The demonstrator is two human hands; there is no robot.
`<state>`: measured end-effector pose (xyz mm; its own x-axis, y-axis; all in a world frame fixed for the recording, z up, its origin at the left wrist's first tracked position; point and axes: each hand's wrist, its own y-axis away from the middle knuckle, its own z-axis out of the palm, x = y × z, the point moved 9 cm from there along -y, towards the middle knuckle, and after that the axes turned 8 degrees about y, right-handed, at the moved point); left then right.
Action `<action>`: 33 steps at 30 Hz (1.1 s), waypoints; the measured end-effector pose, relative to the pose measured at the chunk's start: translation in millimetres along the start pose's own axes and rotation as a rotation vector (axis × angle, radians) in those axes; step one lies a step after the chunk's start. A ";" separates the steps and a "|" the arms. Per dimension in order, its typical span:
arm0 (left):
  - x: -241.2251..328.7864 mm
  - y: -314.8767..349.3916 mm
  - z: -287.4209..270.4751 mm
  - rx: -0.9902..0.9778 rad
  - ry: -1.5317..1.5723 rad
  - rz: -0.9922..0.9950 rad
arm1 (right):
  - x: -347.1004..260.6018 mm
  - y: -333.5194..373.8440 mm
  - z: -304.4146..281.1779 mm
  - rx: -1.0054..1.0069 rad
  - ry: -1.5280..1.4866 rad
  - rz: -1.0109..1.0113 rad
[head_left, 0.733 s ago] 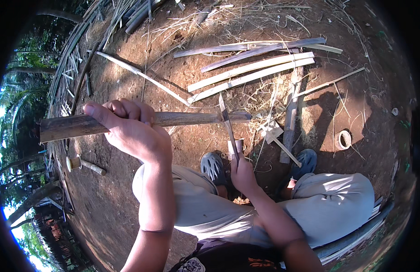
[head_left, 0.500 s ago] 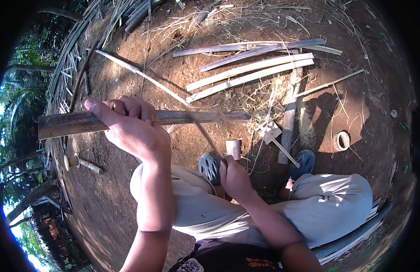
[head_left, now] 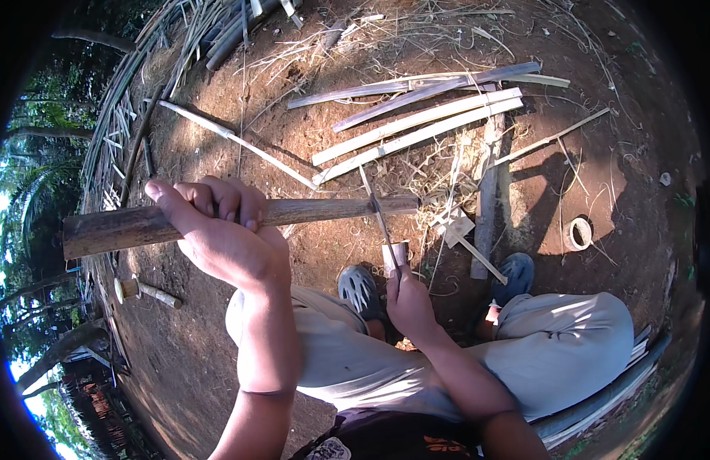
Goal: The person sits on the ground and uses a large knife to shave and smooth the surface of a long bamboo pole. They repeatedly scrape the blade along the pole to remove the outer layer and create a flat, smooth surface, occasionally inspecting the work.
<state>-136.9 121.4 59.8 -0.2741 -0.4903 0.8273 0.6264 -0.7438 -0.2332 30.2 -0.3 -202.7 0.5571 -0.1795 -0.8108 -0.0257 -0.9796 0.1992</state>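
Note:
A long split piece of brown bamboo (head_left: 317, 211) lies roughly level across the left and middle of the view. My left hand (head_left: 228, 230) is wrapped round it left of its middle, with the wide dark end sticking out to the left. Below the bamboo's narrow right end, my right hand (head_left: 411, 305) is closed round the handle of a knife (head_left: 380, 221). The thin blade points up and crosses the bamboo near its right tip. Most of the handle is hidden in my fingers.
Several split bamboo strips (head_left: 416, 126) lie on the dirt ahead, beside a flat wooden post (head_left: 488, 207). A short bamboo section (head_left: 396, 257) stands near my left shoe. A bamboo ring (head_left: 579, 234) lies right; a mallet-like piece (head_left: 157, 296) lies left.
The knife has swung from leaning left to nearly upright, its blade now across the bamboo's right end. My right hand has shifted slightly right and down; the left keeps its grip.

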 end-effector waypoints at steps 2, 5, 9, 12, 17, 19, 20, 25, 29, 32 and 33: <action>1.8 1.4 2.4 0.012 -0.059 0.001 | -6.6 -1.9 2.1 -0.029 -0.013 -0.011; 1.2 1.4 3.3 0.015 -0.077 0.020 | -10.5 -4.4 3.1 -0.053 -0.040 -0.014; 1.8 7.9 4.0 -0.022 -0.070 0.024 | -29.3 3.1 -4.5 -0.010 -0.033 -0.116; 3.7 11.8 6.1 -0.055 -0.119 0.067 | -42.4 10.1 -10.6 0.018 -0.053 -0.187; 3.6 15.6 14.3 -0.088 -0.210 0.109 | 26.7 -10.0 11.2 -0.067 0.010 0.110; 7.4 15.5 13.3 -0.082 -0.226 0.126 | 24.7 -1.4 11.5 -0.070 -0.020 0.105; 6.2 14.7 14.4 -0.106 -0.207 0.115 | -1.7 -0.8 3.1 -0.053 -0.067 0.026; 5.7 13.9 14.0 -0.071 -0.246 0.159 | -14.8 -8.1 2.4 -0.004 -0.111 -0.045; 8.7 14.8 9.7 -0.027 -0.268 0.192 | 4.6 -11.3 11.6 -0.063 -0.085 0.027; 4.1 13.1 10.6 -0.067 -0.271 0.187 | -41.9 2.9 -6.0 -0.042 -0.149 -0.130; 2.5 14.1 12.5 -0.115 -0.243 0.131 | -35.7 0.1 -2.4 -0.069 -0.086 -0.094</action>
<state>-119.6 115.4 64.9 -0.0053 -0.4730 0.8811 0.5543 -0.7347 -0.3911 12.3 6.3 -172.5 0.4809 -0.0974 -0.8714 0.0817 -0.9845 0.1551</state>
